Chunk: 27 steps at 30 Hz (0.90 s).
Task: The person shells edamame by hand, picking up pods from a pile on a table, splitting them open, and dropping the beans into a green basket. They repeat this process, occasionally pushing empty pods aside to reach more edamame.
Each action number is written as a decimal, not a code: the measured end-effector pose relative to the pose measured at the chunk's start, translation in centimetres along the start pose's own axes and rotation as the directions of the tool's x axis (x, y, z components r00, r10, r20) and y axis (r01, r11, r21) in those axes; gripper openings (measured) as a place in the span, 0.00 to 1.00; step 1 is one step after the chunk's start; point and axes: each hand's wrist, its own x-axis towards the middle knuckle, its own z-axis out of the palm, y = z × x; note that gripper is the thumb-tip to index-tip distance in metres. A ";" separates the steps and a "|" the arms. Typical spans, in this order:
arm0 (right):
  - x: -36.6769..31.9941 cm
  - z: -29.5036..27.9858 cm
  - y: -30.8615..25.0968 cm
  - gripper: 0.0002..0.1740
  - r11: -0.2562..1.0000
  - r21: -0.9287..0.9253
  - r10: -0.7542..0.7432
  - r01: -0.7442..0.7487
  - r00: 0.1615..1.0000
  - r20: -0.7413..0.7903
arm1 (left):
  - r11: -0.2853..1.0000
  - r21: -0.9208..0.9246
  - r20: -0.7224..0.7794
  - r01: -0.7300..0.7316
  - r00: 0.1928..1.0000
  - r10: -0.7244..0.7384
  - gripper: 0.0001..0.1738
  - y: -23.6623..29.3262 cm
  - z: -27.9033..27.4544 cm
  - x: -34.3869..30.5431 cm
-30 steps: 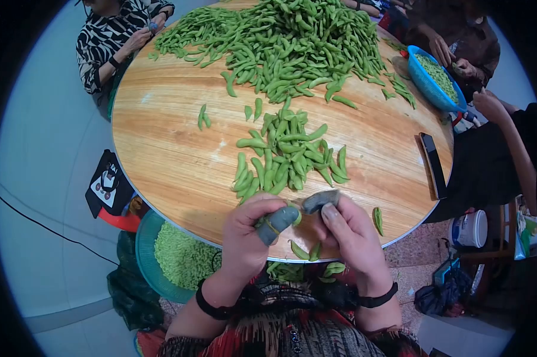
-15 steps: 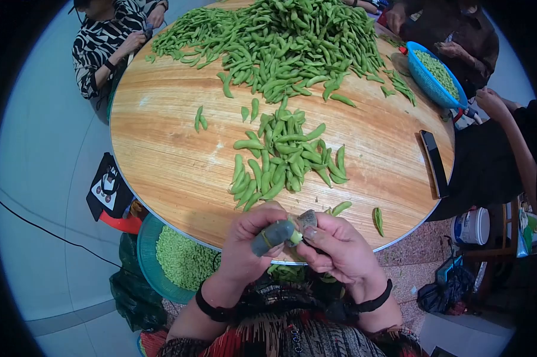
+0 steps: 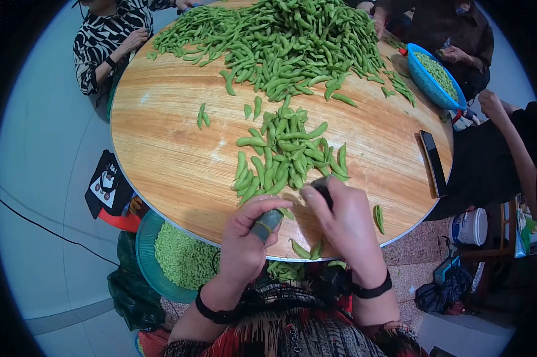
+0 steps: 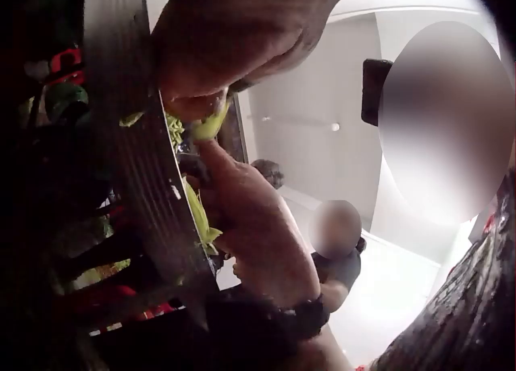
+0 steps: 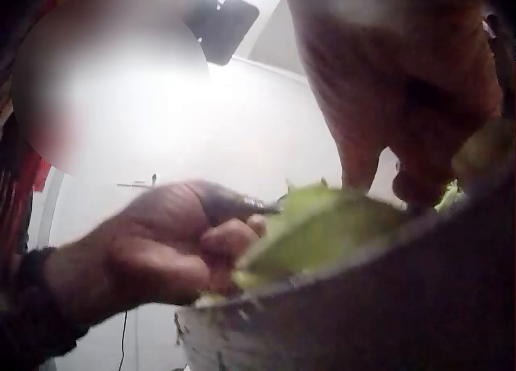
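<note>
The left hand [image 3: 243,241] pinches a green pod [image 3: 287,213] just on the near side of the small pod pile [image 3: 289,149]; the right hand [image 3: 353,223] is at the pile's near right — whether it grips anything, I cannot tell. Beyond the pile — a larger heap [image 3: 304,41].

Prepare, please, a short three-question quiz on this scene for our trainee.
1. True or false: a small pile of pods lies between the large pile and the left hand.
2. What colour is the basket of shelled beans at the right edge of the table: A) red, B) blue, C) yellow?
3. Which hand is nearer the phone?

Key: 1. True; 2. B; 3. The right hand.
</note>
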 end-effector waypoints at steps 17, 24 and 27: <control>-2.8 -2.8 -0.5 0.09 0.464 0.741 -0.019 -0.485 0.831 0.556 | 0.715 -0.617 0.179 0.330 0.943 -0.280 0.17 0.7 1.4 0.7; -3.2 -2.2 -0.1 0.11 0.486 0.730 0.005 -0.481 0.837 0.548 | 0.976 -0.210 -0.067 0.051 0.996 -0.067 0.13 0.0 2.0 0.5; -3.1 -1.8 0.1 0.11 0.413 0.749 0.032 -0.519 0.830 0.557 | 0.992 -0.128 -0.013 -0.011 1.000 0.010 0.12 0.1 2.2 0.6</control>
